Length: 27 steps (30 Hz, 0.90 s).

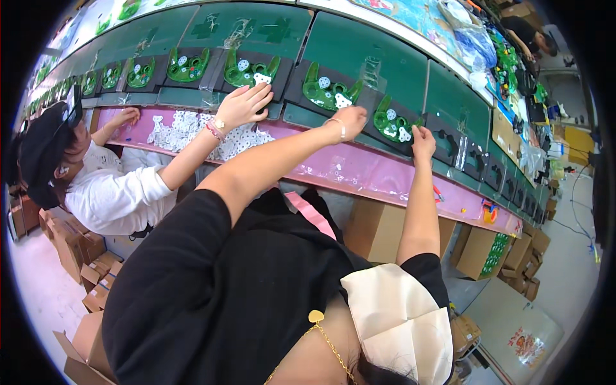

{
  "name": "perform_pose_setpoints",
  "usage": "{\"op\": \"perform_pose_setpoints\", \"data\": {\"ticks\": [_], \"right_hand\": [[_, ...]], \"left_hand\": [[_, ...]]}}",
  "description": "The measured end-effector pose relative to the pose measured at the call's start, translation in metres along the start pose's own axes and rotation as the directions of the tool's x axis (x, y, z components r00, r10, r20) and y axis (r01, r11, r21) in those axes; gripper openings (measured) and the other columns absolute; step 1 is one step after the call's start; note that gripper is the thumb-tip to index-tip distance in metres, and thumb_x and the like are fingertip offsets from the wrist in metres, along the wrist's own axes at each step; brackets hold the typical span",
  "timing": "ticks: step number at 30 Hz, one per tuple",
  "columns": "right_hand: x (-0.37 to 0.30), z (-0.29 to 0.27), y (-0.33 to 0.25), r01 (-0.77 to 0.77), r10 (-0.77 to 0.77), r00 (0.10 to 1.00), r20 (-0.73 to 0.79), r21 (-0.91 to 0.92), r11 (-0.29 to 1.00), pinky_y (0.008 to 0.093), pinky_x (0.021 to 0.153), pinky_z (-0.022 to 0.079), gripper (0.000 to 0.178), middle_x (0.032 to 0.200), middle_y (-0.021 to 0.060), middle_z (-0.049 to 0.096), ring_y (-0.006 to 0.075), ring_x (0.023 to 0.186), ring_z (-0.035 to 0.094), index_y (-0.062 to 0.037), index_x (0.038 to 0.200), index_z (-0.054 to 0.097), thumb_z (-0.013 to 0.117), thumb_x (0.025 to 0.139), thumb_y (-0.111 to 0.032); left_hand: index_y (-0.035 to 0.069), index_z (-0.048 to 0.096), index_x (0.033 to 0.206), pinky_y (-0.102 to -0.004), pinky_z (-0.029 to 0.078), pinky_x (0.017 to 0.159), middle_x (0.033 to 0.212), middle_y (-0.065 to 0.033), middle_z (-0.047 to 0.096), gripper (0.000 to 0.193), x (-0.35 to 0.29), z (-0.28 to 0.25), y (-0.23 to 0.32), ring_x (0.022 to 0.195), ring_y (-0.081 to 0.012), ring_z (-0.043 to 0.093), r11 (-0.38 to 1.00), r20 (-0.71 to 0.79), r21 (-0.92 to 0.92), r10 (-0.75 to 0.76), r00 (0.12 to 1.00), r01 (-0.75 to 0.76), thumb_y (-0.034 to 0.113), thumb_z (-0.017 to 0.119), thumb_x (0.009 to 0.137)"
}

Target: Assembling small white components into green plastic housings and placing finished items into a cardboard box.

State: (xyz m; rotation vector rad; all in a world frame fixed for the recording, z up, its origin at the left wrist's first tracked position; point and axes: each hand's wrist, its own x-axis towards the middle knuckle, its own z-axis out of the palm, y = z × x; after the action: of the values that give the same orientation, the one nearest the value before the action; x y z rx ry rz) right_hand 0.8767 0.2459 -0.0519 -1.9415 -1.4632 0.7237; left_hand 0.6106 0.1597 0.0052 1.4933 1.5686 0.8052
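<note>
My left hand (350, 122) is curled closed between two green game-controller shells; what its fingers hold, if anything, is hidden. One translucent green controller shell (317, 90) lies just beyond it, with a white plate (342, 101) on its lower right part. My right hand (423, 142) pinches at the right edge of another green controller shell (384, 122). That shell sits on a black pad and carries its own white plate (404, 134), close to my right fingertips. Grey round parts show inside both shells.
A co-worker at my left reaches a hand (247, 102) to another green shell (232, 69). Several shells line the green conveyor (269, 29). White plates (186, 127) pile on the pink ledge (321, 168). An orange tape roll (490, 213) and cardboard boxes (369, 228) are nearer right.
</note>
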Motion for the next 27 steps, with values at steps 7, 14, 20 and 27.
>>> {"op": "perform_pose_setpoints", "data": {"ticks": [7,14,20,27], "right_hand": [[-0.007,0.005,-0.005,-0.017,0.015,0.995,0.1,0.016,1.0,0.0224,0.044,0.042,0.027,0.072,0.0015,0.059,0.0077,0.057,0.052,-0.0044,0.095,0.063,0.065,0.078,-0.026],[-0.007,-0.012,0.0,0.025,-0.038,0.993,0.11,0.117,0.993,0.0199,0.044,0.04,0.023,0.069,0.0007,0.058,0.006,0.056,0.052,-0.0028,0.091,0.062,0.063,0.081,-0.023],[-0.013,-0.031,-0.056,0.057,-0.113,0.958,0.264,0.211,0.976,0.0186,0.047,0.039,0.02,0.067,0.0008,0.059,0.0049,0.055,0.051,-0.002,0.087,0.061,0.063,0.081,-0.021],[-0.04,0.036,-0.112,0.031,-0.183,0.868,0.462,0.317,0.948,0.0202,0.049,0.044,0.02,0.071,0.0037,0.062,0.0073,0.06,0.057,-0.0012,0.088,0.06,0.062,0.081,-0.02]], "left_hand": [[-0.003,0.048,0.104,-0.0416,0.046,0.08,0.109,-0.0256,0.047,0.03,0.044,0.036,0.002,0.095,-0.0373,0.055,0.956,-0.001,0.27,-0.116,0.993,0.112,0.02,0.05,0.085],[0.0,0.048,0.104,-0.0403,0.047,0.078,0.108,-0.0212,0.05,0.027,0.049,0.04,0.025,0.094,-0.0357,0.056,0.927,-0.029,0.324,-0.188,0.982,0.188,0.02,0.049,0.086],[-0.001,0.048,0.096,-0.0436,0.046,0.077,0.1,-0.0235,0.052,0.024,0.029,0.017,0.024,0.09,-0.0387,0.054,0.955,-0.144,0.243,-0.138,0.98,0.17,0.02,0.048,0.085],[0.003,0.052,0.082,-0.0439,0.044,0.072,0.083,-0.0188,0.057,0.02,-0.003,-0.067,-0.015,0.082,-0.0368,0.055,0.942,-0.341,0.263,-0.111,0.933,0.208,0.023,0.054,0.08]]}}
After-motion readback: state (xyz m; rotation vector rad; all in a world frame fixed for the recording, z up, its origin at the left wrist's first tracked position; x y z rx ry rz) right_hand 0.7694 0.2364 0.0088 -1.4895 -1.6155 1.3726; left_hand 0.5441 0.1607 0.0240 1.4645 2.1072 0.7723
